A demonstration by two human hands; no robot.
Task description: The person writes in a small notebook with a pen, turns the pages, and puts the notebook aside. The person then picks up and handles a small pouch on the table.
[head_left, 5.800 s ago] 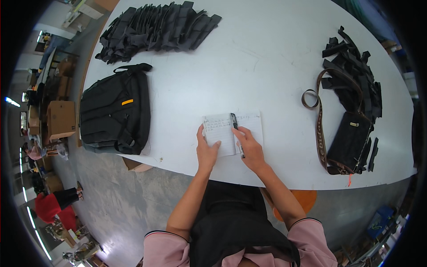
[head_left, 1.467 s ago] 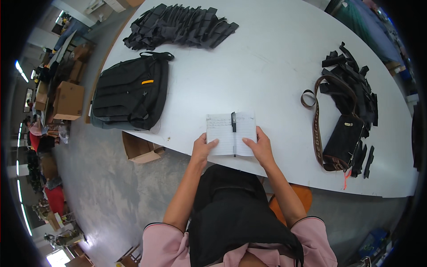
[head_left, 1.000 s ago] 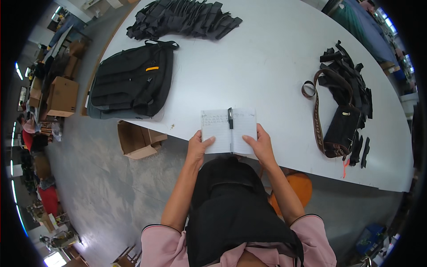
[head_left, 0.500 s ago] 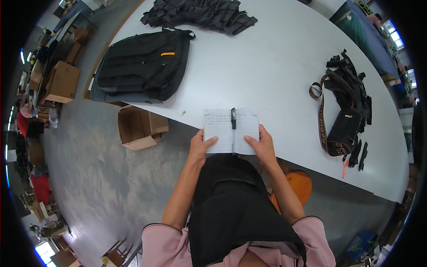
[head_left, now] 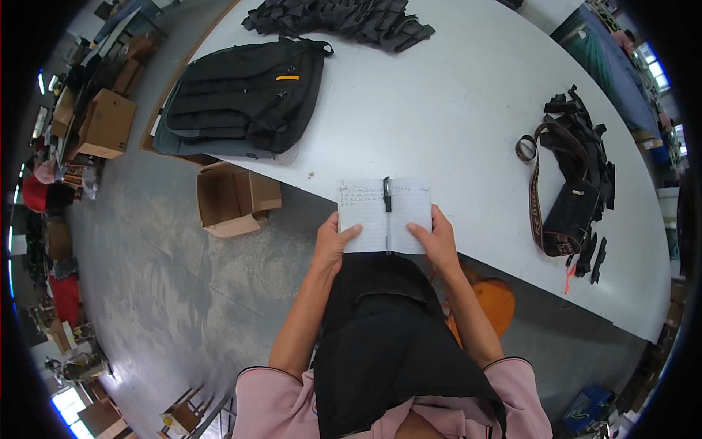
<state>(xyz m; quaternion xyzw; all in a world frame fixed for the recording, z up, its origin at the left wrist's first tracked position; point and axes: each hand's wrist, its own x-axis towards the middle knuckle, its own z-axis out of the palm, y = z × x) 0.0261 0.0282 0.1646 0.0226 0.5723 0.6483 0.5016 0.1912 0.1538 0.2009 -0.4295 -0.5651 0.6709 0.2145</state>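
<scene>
An open lined notebook (head_left: 384, 214) with handwriting on its left page is held above the near edge of the white table (head_left: 453, 110). A black pen (head_left: 387, 196) lies along its centre fold. My left hand (head_left: 333, 244) grips the notebook's lower left edge, thumb on the page. My right hand (head_left: 437, 240) holds the lower right edge the same way. Both forearms come up from the bottom, on either side of my black apron.
A black backpack (head_left: 245, 99) lies at the table's left end, a heap of black fabric pieces (head_left: 340, 14) beyond it. A small black bag with a brown strap (head_left: 563, 205) and black scraps sit at right. An open cardboard box (head_left: 230, 199) and an orange stool (head_left: 491, 304) stand on the floor.
Earlier the notebook lay flat on the table under both hands; now both hands hold it at the table's near edge. The view has shifted back and left, showing more floor.
</scene>
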